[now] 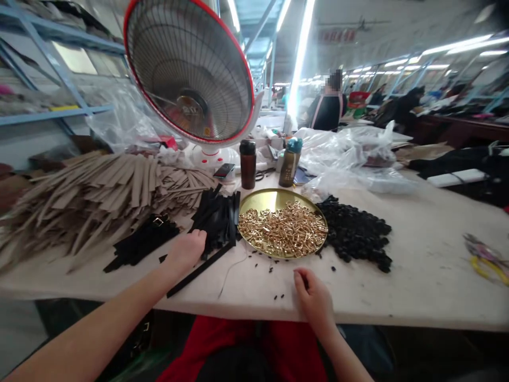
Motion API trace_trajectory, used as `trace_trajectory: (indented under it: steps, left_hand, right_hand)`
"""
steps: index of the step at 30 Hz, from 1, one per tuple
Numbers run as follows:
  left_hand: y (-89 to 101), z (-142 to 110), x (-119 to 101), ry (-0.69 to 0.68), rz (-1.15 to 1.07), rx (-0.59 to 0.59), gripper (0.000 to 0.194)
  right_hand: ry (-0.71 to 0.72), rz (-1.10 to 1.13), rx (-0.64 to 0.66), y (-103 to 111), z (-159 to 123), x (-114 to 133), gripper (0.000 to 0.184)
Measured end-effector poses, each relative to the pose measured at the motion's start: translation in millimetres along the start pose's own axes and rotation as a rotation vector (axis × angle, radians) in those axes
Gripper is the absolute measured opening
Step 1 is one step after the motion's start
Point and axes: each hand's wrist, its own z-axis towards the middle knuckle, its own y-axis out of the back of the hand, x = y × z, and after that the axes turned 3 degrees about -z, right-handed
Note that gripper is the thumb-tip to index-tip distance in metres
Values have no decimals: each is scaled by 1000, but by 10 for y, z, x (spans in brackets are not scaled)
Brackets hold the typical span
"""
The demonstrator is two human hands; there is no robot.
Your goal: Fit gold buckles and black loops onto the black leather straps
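My left hand [190,252] is closed at the near left side of a heap of black strips [218,217], its fingertips against them. What it grips is hidden by the fingers. One long black strip [201,270] lies slantwise from the heap toward the table's front edge. My right hand [314,297] is closed, fingers curled in, at the front of the table; anything in it is too small to make out. Beyond it stands a round gold tray [258,199] holding many small gold metal buckles [286,228]. A pile of small black pieces [356,231] lies right of the tray.
At left are a bundle of black straps with a buckle [143,241] and a big stack of beige strips [99,191]. A fan heater [191,74], two bottles [248,164] and plastic bags [342,154] stand behind. Yellow-handled pliers [487,260] lie right. A person [328,109] is farther back.
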Motion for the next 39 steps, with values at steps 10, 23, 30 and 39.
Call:
trace_trajectory:
  steps: [10,23,30,39]
  left_hand:
    - [531,238,-435,24,-377,-165,20]
    - [69,-701,-1378,630,-2127,84,12]
    - [-139,-913,-1424,691,-2137,202,15]
    - [-159,-969,-1445,615,-2155,302,20]
  right_hand:
    - [-2,160,-38,50,14,77,27]
    - [-451,746,356,463,-783,609,32]
    - [-628,738,286,427,-748,343,31]
    - [-696,857,224,410,-678,141,25]
